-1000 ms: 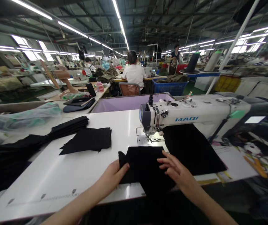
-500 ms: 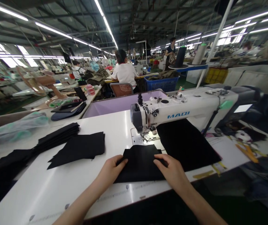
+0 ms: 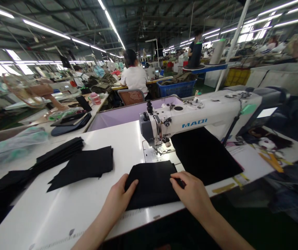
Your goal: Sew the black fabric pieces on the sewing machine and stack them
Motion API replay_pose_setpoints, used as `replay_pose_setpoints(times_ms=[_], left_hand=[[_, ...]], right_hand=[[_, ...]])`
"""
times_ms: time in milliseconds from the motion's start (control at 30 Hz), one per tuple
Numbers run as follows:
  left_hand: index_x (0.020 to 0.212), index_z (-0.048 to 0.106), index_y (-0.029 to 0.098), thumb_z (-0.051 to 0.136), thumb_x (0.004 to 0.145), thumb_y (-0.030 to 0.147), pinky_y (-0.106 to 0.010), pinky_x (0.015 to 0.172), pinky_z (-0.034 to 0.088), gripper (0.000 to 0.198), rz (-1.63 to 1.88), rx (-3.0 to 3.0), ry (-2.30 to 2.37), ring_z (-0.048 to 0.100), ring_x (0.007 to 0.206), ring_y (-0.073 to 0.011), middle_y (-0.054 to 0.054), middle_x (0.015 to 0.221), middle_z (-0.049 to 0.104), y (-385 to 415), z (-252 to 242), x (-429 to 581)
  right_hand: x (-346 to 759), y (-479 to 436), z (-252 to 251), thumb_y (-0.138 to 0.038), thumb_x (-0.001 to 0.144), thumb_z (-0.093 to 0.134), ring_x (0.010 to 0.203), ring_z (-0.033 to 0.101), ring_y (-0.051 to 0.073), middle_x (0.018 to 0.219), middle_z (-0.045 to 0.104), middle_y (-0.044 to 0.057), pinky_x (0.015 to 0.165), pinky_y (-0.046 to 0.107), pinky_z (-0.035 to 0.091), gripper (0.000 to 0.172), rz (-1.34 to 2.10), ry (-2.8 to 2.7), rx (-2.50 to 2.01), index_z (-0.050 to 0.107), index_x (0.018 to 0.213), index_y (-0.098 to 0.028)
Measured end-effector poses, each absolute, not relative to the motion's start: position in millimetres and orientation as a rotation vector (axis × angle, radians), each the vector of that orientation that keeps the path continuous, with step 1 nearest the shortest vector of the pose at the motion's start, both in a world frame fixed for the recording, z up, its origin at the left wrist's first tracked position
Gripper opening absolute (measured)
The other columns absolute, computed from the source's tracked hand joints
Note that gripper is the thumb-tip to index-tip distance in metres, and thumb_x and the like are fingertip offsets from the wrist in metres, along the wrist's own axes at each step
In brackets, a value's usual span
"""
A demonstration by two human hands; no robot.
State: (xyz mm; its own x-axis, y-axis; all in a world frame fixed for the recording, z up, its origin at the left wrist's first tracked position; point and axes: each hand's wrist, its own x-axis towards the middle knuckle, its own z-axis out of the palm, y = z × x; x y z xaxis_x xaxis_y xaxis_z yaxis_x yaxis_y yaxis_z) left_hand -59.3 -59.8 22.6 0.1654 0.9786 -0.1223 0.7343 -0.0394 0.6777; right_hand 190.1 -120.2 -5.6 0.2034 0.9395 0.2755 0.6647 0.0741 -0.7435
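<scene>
A piece of black fabric [image 3: 152, 184] lies on the white table in front of the sewing machine [image 3: 190, 119], its far edge just short of the needle area. My left hand [image 3: 124, 191] grips its left edge, thumb on top and fingers partly hidden underneath. At the right edge, my right hand [image 3: 187, 185] pinches the cloth between thumb and fingers. Under the machine arm and to its right spreads a larger black fabric panel [image 3: 206, 154]. Left of my hands rest a few black pieces [image 3: 86, 165] in a loose pile.
Behind that pile is a folded black stack [image 3: 60, 151]. Yellow-handled scissors [image 3: 272, 161] and paper sit at the table's right. A purple-lined bin [image 3: 112, 116] stands beyond the table. A co-worker in a white shirt [image 3: 134, 80] sits ahead; thread cones [image 3: 218, 52] stand on a blue shelf.
The black fabric's far edge, uneven before, now looks straighter and flatter. My left hand has shifted slightly left and nearer, still on the cloth. The whole view has turned a little.
</scene>
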Motion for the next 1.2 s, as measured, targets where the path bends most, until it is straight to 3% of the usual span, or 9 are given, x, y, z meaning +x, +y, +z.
replay_pose_setpoints(times_ms=[167, 367, 667, 1200], left_hand=[[0.081, 0.047, 0.024, 0.043, 0.086, 0.057, -0.034, 0.065, 0.043, 0.034, 0.453, 1.913, 1.695, 0.063, 0.071, -0.0257, -0.003, 0.073, 0.064, -59, 25, -56], [0.078, 0.044, 0.025, 0.04, 0.087, 0.057, -0.034, 0.064, 0.042, 0.034, 0.401, 1.953, 1.713, 0.063, 0.069, -0.0259, -0.003, 0.07, 0.062, -60, 28, -52], [0.079, 0.046, 0.024, 0.042, 0.086, 0.054, -0.033, 0.063, 0.041, 0.031, 0.382, 1.986, 1.729, 0.064, 0.07, -0.0262, -0.004, 0.07, 0.064, -60, 29, -53], [0.079, 0.045, 0.024, 0.042, 0.089, 0.049, -0.033, 0.066, 0.045, 0.027, 0.291, 2.055, 1.742, 0.067, 0.074, -0.0273, -0.007, 0.077, 0.067, -59, 31, -48]], right_hand=[[192, -128, -5, -0.02, 0.088, 0.054, 0.078, 0.071, 0.018, 0.088, 0.074, 0.002, 0.067, 0.027, 0.053, 0.02, 0.3, -1.596, -1.633, 0.072, 0.096, -0.023], [192, -135, -2, -0.019, 0.087, 0.056, 0.069, 0.068, 0.016, 0.08, 0.072, 0.001, 0.061, 0.025, 0.049, 0.014, 0.199, -1.62, -1.675, 0.07, 0.085, -0.023], [193, -133, 0, -0.021, 0.088, 0.055, 0.077, 0.069, 0.019, 0.082, 0.072, 0.001, 0.069, 0.029, 0.05, 0.016, 0.307, -1.671, -1.733, 0.07, 0.084, -0.024], [192, -135, -1, -0.016, 0.086, 0.058, 0.074, 0.067, 0.018, 0.078, 0.07, 0.0, 0.066, 0.029, 0.05, 0.013, 0.276, -1.678, -1.763, 0.068, 0.08, -0.023]])
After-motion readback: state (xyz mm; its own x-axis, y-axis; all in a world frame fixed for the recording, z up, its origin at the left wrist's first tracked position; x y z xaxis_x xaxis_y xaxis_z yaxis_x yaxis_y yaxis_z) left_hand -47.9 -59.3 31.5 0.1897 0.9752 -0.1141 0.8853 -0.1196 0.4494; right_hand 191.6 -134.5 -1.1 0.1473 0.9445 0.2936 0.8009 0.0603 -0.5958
